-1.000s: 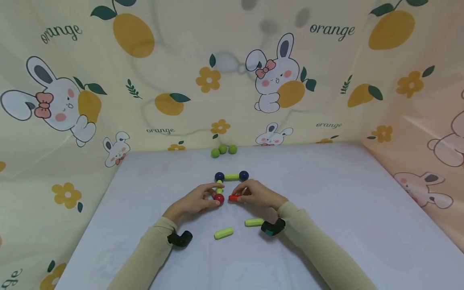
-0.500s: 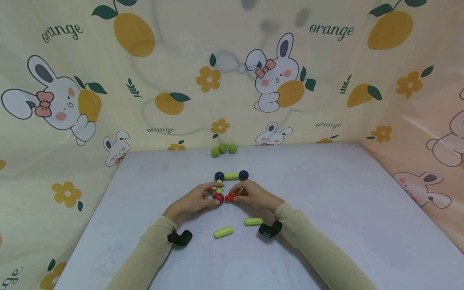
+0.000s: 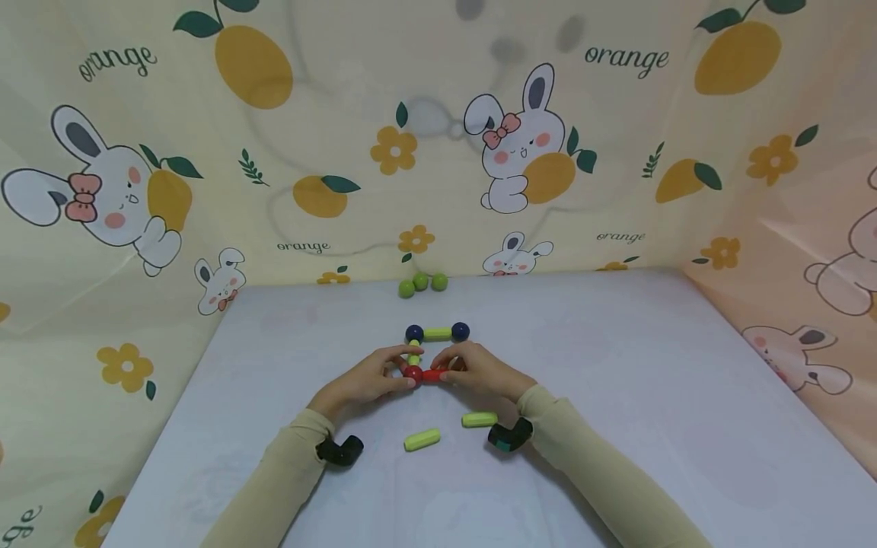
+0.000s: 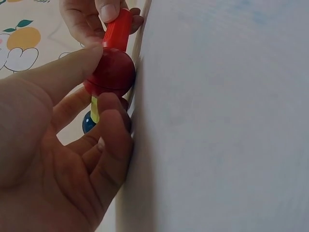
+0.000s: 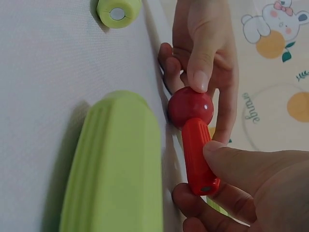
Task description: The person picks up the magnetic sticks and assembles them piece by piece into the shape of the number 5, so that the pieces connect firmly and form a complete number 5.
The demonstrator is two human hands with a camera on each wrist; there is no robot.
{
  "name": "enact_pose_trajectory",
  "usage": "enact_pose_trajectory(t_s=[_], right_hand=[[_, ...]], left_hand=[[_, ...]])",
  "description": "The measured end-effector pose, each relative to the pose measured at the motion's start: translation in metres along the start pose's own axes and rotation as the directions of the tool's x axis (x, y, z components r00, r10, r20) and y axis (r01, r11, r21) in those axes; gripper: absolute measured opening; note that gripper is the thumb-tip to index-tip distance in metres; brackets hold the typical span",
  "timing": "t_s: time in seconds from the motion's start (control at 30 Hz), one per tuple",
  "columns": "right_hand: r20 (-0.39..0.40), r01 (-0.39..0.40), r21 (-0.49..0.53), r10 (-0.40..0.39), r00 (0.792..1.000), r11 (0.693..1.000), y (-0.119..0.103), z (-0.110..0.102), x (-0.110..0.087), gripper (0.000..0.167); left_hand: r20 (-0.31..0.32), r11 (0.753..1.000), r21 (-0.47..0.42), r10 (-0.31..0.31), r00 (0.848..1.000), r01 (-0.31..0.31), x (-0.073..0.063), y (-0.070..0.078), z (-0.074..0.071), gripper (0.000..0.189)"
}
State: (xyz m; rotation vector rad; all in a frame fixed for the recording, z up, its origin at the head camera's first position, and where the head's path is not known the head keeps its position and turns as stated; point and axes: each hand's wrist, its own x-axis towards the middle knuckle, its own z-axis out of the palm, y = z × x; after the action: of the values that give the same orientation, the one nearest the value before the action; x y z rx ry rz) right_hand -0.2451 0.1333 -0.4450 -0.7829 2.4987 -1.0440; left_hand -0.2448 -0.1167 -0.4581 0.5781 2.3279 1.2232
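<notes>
My left hand (image 3: 373, 375) grips a dark red ball (image 4: 113, 72) between thumb and fingers, low over the table. With thumb and fingertips my right hand (image 3: 485, 369) pinches a red ridged rod (image 5: 197, 154). One end of that rod meets the red ball, and a metal disc shows in its other end. From the ball a yellow-green rod (image 3: 414, 352) runs back to a dark blue ball (image 3: 414, 333). Another yellow-green rod (image 3: 438, 333) links this ball to a second dark blue ball (image 3: 460, 331) on its right.
Two loose yellow-green rods, a left one (image 3: 422, 439) and a right one (image 3: 479, 419), lie nearer the front of the white table (image 3: 603, 342). Several green balls (image 3: 421, 281) sit at the back, by the printed cloth (image 3: 329, 114).
My right hand has moved left with the red rod, and the gap between rod and red ball has closed. The left hand has stayed in place on the ball.
</notes>
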Motion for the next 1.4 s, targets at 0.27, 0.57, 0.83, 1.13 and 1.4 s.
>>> enact_pose_trajectory(t_s=[0.27, 0.57, 0.83, 1.13, 1.4], right_hand=[[0.0, 0.004, 0.012, -0.004, 1.0, 1.0, 0.002, 0.001, 0.0, 0.022], [-0.002, -0.001, 0.011, 0.001, 1.0, 1.0, 0.002, -0.001, -0.002, 0.023], [-0.009, -0.013, 0.007, 0.013, 1.0, 1.0, -0.002, -0.008, -0.007, 0.028], [-0.026, -0.009, 0.008, 0.01, 1.0, 1.0, -0.002, -0.015, -0.013, 0.029], [-0.04, -0.011, -0.017, 0.011, 0.999, 1.0, 0.002, -0.021, -0.021, 0.028]], left_hand=[[0.002, 1.0, -0.005, 0.016, 1.0, -0.016, -0.003, 0.002, 0.0, 0.053], [-0.014, 1.0, -0.009, -0.002, 1.0, 0.002, -0.003, 0.003, 0.001, 0.052], [-0.029, 1.0, -0.002, -0.021, 0.999, 0.021, -0.003, 0.004, 0.003, 0.051], [-0.028, 1.0, 0.011, -0.013, 1.0, 0.013, -0.003, 0.004, 0.004, 0.05], [-0.031, 1.0, 0.011, -0.021, 0.999, 0.021, -0.003, 0.005, 0.003, 0.05]])
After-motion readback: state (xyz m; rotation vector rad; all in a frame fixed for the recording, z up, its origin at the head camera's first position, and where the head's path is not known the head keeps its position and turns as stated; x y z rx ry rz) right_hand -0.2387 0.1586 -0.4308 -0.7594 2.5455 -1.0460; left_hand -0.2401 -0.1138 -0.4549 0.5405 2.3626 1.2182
